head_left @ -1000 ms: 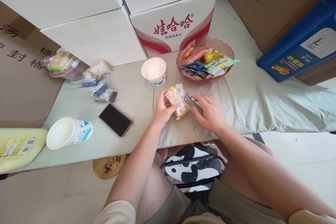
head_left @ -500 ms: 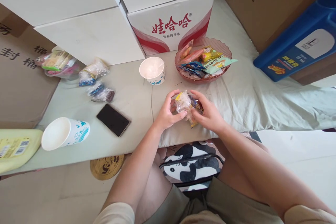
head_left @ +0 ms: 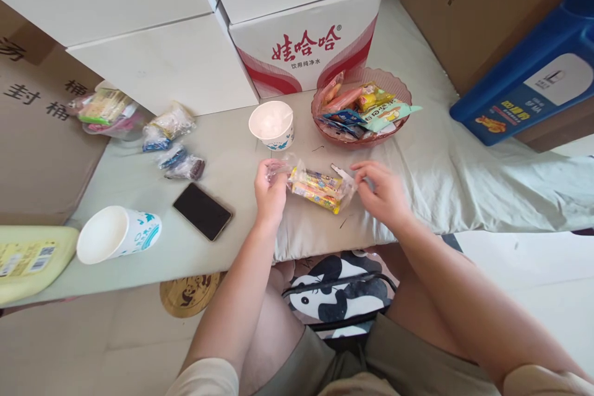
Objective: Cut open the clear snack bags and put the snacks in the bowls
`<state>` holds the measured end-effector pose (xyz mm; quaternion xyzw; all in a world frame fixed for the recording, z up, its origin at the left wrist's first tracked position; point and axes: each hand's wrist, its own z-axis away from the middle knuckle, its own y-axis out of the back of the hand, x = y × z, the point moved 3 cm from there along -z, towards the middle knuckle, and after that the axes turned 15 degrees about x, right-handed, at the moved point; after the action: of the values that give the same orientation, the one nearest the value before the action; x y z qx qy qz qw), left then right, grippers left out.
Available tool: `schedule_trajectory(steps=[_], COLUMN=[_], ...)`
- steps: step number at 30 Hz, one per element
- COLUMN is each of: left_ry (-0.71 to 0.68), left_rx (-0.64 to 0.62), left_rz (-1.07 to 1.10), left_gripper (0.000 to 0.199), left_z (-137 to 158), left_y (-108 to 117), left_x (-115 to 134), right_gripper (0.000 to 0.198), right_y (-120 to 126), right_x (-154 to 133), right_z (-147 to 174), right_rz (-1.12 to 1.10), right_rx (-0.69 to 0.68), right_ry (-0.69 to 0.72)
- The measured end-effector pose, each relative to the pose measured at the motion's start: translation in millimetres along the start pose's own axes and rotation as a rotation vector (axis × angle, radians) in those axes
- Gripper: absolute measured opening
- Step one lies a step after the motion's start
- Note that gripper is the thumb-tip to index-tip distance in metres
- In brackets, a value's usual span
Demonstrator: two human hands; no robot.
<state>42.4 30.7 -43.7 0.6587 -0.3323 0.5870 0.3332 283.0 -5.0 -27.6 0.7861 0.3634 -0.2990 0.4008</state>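
A clear plastic bag of yellow, colourfully printed snack packets [head_left: 318, 189] is stretched out over the cloth between my hands. My left hand [head_left: 270, 197] is closed on the loose plastic at its left end. At the other end, my right hand [head_left: 383, 193] has curled fingers pinching the edge of the plastic, slightly smeared by motion. Just behind the bag stands a white paper cup [head_left: 281, 138] with whitish contents and a pale utensil leaning in it. A pink ribbed bowl [head_left: 338, 140] of wrapped snacks sits behind my right hand.
To the left are a phone [head_left: 203, 211], tied-up snack bags [head_left: 167, 127], small packets [head_left: 182, 163] and a tipped paper cup [head_left: 106, 235]. A yellow bottle [head_left: 34, 260] lies at the left edge. White boxes [head_left: 306, 43] stand behind; a blue jug [head_left: 524, 74] leans at right.
The bunched-up bag has been spread out sideways, showing the yellow packets. My left hand has moved left and my right hand slightly right.
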Motion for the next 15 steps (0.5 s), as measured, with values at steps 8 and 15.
schedule_trajectory(steps=[8, 15], left_ry=[-0.184, 0.334], left_rx=[-0.27, -0.208], left_rz=[-0.199, 0.016], left_gripper=[0.025, 0.026], left_z=[-2, 10], left_y=[1, -4], left_x=[8, 17], right_gripper=[0.022, 0.027], right_y=[24, -12], right_x=[-10, -23], right_z=[1, 22], right_rz=[0.045, 0.252], right_rx=[0.329, -0.262], right_ry=[0.112, 0.446])
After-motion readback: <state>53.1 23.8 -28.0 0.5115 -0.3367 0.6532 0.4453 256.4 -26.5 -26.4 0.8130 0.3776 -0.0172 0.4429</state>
